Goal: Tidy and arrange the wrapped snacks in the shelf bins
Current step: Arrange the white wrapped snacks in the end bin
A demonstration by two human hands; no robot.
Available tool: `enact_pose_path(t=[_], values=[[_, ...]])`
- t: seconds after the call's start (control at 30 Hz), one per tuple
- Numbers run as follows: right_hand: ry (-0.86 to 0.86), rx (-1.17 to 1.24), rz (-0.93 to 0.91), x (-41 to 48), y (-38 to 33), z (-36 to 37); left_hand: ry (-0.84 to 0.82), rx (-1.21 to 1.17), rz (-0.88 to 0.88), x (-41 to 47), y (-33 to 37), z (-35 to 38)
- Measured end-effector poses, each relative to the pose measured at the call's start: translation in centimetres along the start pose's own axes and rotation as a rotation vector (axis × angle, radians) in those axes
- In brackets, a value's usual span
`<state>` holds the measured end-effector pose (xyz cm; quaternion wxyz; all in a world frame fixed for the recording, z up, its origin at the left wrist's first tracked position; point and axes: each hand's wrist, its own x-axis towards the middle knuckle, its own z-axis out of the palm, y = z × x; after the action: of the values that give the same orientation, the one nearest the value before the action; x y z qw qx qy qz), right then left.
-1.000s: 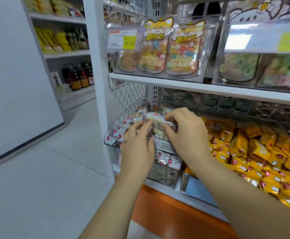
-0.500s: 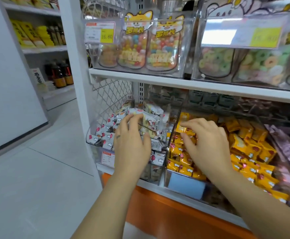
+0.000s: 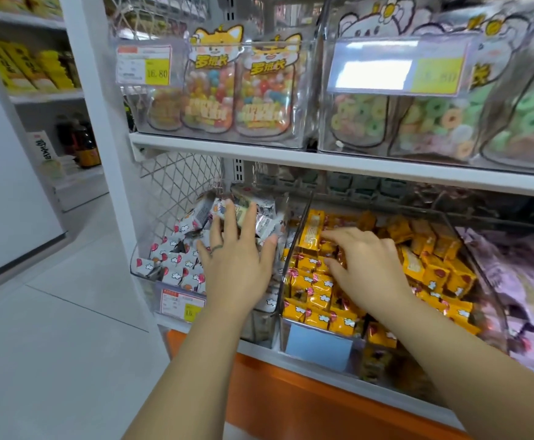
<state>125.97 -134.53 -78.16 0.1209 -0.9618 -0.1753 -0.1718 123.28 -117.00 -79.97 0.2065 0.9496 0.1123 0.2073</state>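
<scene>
A: Change since a second ago?

B: Shifted the right hand (image 3: 370, 268) out of the left-hand clear plastic bin (image 3: 134, 265) and across into the middle clear plastic bin (image 3: 357, 342). Now lying with fingers spread on the yellow-orange foil-wrapped snacks (image 3: 316, 293), gripping nothing.

A: And the left hand (image 3: 237, 265)?

B: Kept where it was, flat and unclenched on the heap of white wrapped snacks with red prints (image 3: 170, 262), reaching toward the back of the pile. Holding nothing either, just pressing.

A: Meaning for the job?

B: Probably finished with the white bin, or nearly, and starting on the yellow. Plenty left there by the look of it: loose, tumbled, unaligned.

A: Around it?

B: Pale purple wrapped snacks (image 3: 526, 287) in the bin to the right. Above, on the white shelf board (image 3: 338, 165), clear pouches of coloured sweets (image 3: 210, 90) and of ring gummies (image 3: 430, 122) behind price labels. Wire mesh panel (image 3: 177, 182) on the left.

A: In the way?

B: Clear divider wall (image 3: 299, 223) between the two hands. Shelf board low overhead, so little room to lift. Easy to nudge white packs over the front lip.
</scene>
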Motion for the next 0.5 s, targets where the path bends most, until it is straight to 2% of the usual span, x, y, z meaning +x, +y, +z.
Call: enact_pose_path(t=[0.23, 0.5], values=[[-0.094, -0.027, -0.031, 2.5, -0.6, 2.1, 0.106, -0.035, 0.066, -0.3, -0.2, 0.1], [0.049, 0.109, -0.082, 2.3, 0.0, 2.5, 0.267, -0.083, 0.232, -1.5, 0.2, -0.1]])
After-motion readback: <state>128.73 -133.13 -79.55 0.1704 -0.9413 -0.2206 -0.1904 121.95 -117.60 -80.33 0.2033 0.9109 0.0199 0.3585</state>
